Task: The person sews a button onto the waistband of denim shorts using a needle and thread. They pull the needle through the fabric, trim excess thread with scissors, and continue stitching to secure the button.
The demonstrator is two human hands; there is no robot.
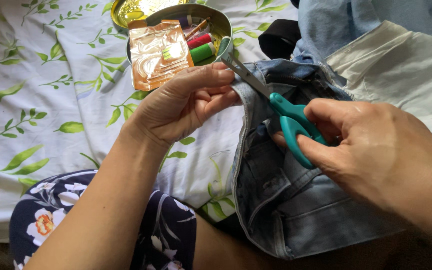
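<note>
Denim, pale blue and faded, makes up the jeans [296, 200] that lie across the lap, to the right of the leaf-printed bedsheet [36, 100]. A folded edge near the waistband is pinched by the left hand [186, 102], closed on the cloth. Teal-handled scissors [281, 107] are gripped by the right hand [376, 150], with the blades laid at that edge. Snipping appears to be the step in hand; taut cloth and small, careful cuts would be called for. Beyond, a round sewing tin [223, 25] with thread spools [201, 47] is seen.
</note>
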